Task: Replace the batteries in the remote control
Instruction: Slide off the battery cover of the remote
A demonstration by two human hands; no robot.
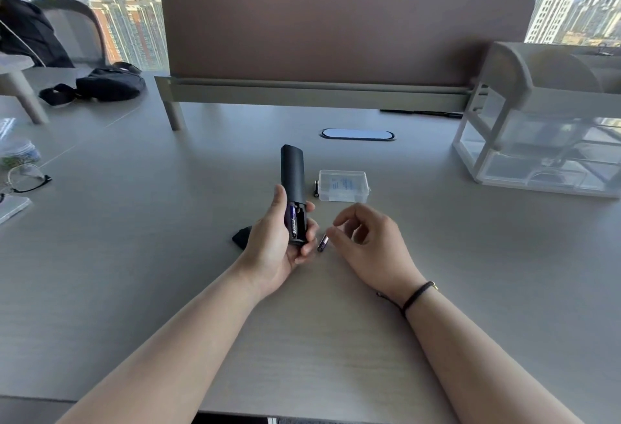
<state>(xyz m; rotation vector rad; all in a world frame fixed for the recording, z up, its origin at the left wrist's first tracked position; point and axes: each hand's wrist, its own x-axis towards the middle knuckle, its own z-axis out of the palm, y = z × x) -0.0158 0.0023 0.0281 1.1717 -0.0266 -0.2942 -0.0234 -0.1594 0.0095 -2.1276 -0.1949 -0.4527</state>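
Observation:
My left hand [274,242] holds the black remote control [293,174] back side up, its battery bay uncovered. One purple battery [293,220] sits in the bay's left slot; the right slot looks empty. My right hand [364,238] pinches a second purple battery [323,243] between thumb and forefinger, just right of the remote's lower end. The black battery cover [242,237] lies on the table behind my left hand, partly hidden. Another battery [316,188] lies beside a small clear plastic box [343,185].
A clear drawer organiser [537,141] stands at the right. A desk divider panel [346,37] runs along the back, with a cable port [357,134] before it. Glasses [25,178] and a black pouch [107,84] lie at the left.

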